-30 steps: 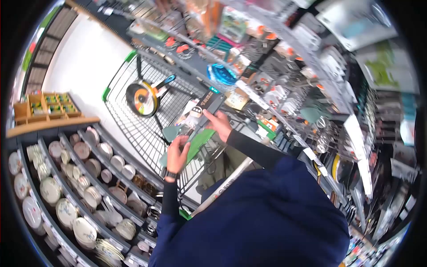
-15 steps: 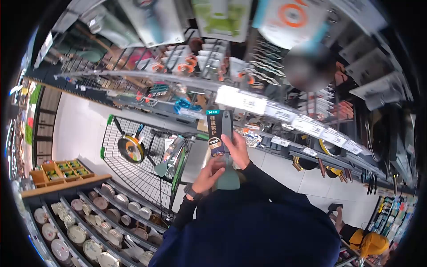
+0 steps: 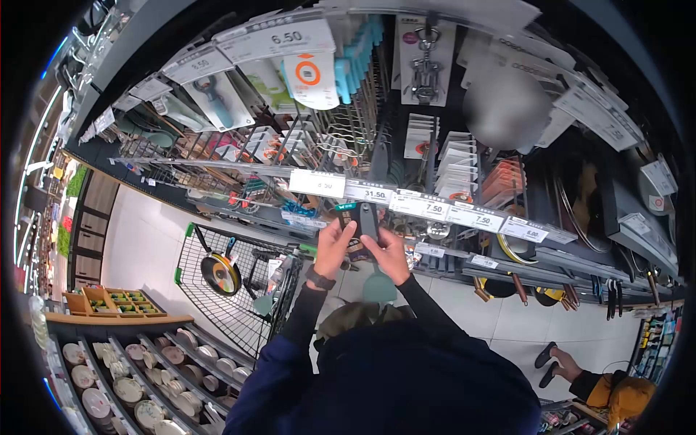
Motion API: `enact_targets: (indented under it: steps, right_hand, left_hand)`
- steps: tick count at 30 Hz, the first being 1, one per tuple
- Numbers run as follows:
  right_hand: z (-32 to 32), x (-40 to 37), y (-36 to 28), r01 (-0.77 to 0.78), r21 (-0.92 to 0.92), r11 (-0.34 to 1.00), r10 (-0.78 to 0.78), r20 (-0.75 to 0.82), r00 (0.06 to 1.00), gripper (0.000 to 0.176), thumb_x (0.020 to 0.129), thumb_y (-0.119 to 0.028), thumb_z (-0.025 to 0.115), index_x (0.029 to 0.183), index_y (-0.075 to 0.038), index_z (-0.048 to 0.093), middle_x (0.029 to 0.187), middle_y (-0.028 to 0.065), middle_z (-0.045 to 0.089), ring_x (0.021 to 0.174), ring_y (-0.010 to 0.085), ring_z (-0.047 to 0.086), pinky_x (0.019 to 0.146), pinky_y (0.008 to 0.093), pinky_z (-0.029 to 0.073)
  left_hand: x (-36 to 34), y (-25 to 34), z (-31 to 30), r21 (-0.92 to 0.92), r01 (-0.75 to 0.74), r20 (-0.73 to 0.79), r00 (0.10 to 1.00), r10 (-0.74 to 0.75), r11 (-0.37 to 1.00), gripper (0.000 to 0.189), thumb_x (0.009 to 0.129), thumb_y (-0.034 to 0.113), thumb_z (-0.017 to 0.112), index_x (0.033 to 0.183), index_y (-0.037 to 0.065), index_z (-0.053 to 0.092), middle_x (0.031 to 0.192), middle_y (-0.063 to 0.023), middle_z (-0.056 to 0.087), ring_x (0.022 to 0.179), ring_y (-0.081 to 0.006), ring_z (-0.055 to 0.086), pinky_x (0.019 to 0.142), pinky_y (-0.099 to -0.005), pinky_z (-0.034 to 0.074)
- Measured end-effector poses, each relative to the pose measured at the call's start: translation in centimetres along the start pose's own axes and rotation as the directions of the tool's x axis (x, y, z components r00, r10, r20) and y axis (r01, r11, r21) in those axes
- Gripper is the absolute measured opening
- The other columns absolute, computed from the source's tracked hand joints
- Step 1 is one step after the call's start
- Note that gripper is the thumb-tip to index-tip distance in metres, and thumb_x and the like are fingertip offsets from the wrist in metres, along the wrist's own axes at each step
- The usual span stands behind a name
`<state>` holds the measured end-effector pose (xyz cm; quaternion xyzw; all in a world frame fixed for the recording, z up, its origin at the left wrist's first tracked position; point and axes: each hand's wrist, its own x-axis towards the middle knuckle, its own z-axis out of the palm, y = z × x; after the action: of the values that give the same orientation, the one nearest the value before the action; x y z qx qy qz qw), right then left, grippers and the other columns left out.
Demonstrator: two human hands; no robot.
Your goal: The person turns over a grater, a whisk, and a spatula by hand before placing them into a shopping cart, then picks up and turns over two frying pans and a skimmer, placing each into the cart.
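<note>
Between my hands is a spatula (image 3: 379, 288) with a grey-green blade, a dark handle and a dark packaging card (image 3: 348, 213) at its top. The handle points away from me and the blade hangs towards my body. My left hand (image 3: 331, 251) is closed on the card side, thumb on the front. My right hand (image 3: 391, 257) is closed around the handle from the other side, its thumb pressed on it. Some fingers of both hands are hidden behind the spatula and card.
A shopping cart (image 3: 190, 270) stands at left, holding a frying pan (image 3: 220, 275) and another grey-green spatula (image 3: 262, 304). Ahead, a shelf rail with price tags (image 3: 418, 206) carries hanging utensils. Stacked bowls (image 3: 127, 388) line shelves at lower left. Another person (image 3: 612, 391) is at lower right.
My left hand has moved up from beside the blade and closed on the packaging card. The view has shifted, so the shelf and cart sit differently; the spatula remains held.
</note>
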<state>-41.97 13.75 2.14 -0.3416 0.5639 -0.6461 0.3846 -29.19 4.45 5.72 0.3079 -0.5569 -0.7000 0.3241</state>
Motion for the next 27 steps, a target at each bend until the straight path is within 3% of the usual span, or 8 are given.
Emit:
enact_targets:
  steps: [6, 9, 13, 15, 17, 19, 20, 27]
  right_hand:
    - [-0.3, 1.9, -0.3, 0.109, -0.069, 0.992, -0.112, -0.043, 0.993, 0.031, 0.091, -0.028, 0.072, 0.096, 0.003, 0.068, 0.063, 0.0017, 0.061, 0.055, 0.0046, 0.048, 0.050, 0.0259, 0.038]
    - [-0.7, 2.5, -2.4, 0.138, -0.215, 0.967, -0.133, 0.037, 0.990, 0.027, 0.097, -0.018, 0.065, 0.112, 0.004, 0.065, 0.084, 0.0003, 0.066, 0.075, 0.0047, 0.056, 0.067, 0.0250, 0.048]
    - [-0.6, 3.8, -1.4, 0.126, -0.230, 0.965, -0.116, 0.059, 0.992, 0.029, 0.098, -0.021, 0.063, 0.111, 0.005, 0.065, 0.082, 0.0014, 0.063, 0.072, 0.0053, 0.052, 0.064, 0.0261, 0.045]
    - [-0.1, 4.2, -2.0, 0.195, -0.191, 0.962, -0.211, -0.064, 0.975, 0.036, 0.093, -0.029, 0.068, 0.080, 0.004, 0.061, 0.056, 0.0071, 0.047, 0.051, 0.0178, 0.042, 0.051, 0.0360, 0.034]
    - [-0.5, 4.7, -2.6, 0.130, -0.227, 0.965, -0.139, -0.025, 0.990, 0.034, 0.093, -0.029, 0.067, 0.090, 0.004, 0.065, 0.067, 0.0109, 0.059, 0.060, 0.0227, 0.052, 0.059, 0.0361, 0.042]
    - [-0.5, 4.8, -2.7, 0.258, -0.291, 0.921, -0.286, -0.058, 0.956, 0.034, 0.094, -0.030, 0.065, 0.104, 0.003, 0.067, 0.087, 0.0155, 0.067, 0.077, 0.0280, 0.062, 0.074, 0.0377, 0.048]
    - [-0.8, 4.6, -3.1, 0.138, -0.255, 0.957, -0.147, -0.019, 0.989, 0.038, 0.095, -0.031, 0.063, 0.114, 0.001, 0.066, 0.104, 0.0182, 0.069, 0.095, 0.0329, 0.064, 0.086, 0.0395, 0.047]
    - [-0.9, 4.7, -3.5, 0.046, -0.420, 0.907, -0.040, 0.024, 0.999, 0.041, 0.096, -0.036, 0.062, 0.108, 0.003, 0.067, 0.098, 0.0210, 0.068, 0.091, 0.0355, 0.063, 0.083, 0.0396, 0.048]
  left_hand:
    - [2.8, 0.9, 2.2, -0.020, -0.128, -0.056, 0.990, 0.126, 0.992, 0.021, 0.102, 0.019, 0.056, 0.107, 0.000, 0.064, 0.096, -0.0009, 0.068, 0.079, -0.0041, 0.061, 0.058, -0.0189, 0.051]
    - [3.2, 2.7, 3.2, 0.013, -0.117, -0.106, 0.987, 0.118, 0.993, 0.021, 0.102, 0.019, 0.057, 0.106, 0.000, 0.064, 0.094, -0.0009, 0.068, 0.079, -0.0040, 0.061, 0.059, -0.0191, 0.051]
    - [4.9, 1.5, 2.1, 0.052, -0.161, -0.136, 0.977, 0.167, 0.986, 0.018, 0.099, 0.010, 0.058, 0.106, -0.004, 0.066, 0.099, -0.0016, 0.070, 0.083, -0.0052, 0.060, 0.074, -0.0243, 0.048]
    - [5.4, 1.2, 1.9, 0.054, -0.157, -0.154, 0.974, 0.164, 0.986, 0.017, 0.098, 0.008, 0.059, 0.106, -0.005, 0.067, 0.098, -0.0025, 0.070, 0.084, -0.0062, 0.061, 0.074, -0.0246, 0.048]
    - [5.7, 1.5, 2.2, 0.110, -0.147, -0.172, 0.971, 0.165, 0.983, 0.016, 0.097, 0.006, 0.060, 0.106, -0.005, 0.067, 0.098, -0.0037, 0.070, 0.085, -0.0072, 0.061, 0.074, -0.0253, 0.049]
    - [6.0, 1.2, 2.6, 0.095, -0.165, -0.183, 0.967, 0.180, 0.982, 0.015, 0.096, 0.004, 0.059, 0.105, -0.006, 0.066, 0.098, -0.0049, 0.070, 0.086, -0.0085, 0.062, 0.075, -0.0261, 0.049]
    - [6.3, 1.1, 2.6, 0.092, -0.191, -0.184, 0.961, 0.205, 0.977, 0.014, 0.096, 0.003, 0.058, 0.104, -0.006, 0.066, 0.098, -0.0053, 0.070, 0.086, -0.0089, 0.062, 0.075, -0.0264, 0.049]
    - [6.2, 0.4, 2.2, 0.069, -0.147, -0.242, 0.957, 0.159, 0.987, 0.016, 0.096, 0.006, 0.061, 0.103, -0.007, 0.067, 0.094, -0.0043, 0.070, 0.084, -0.0082, 0.060, 0.073, -0.0260, 0.049]
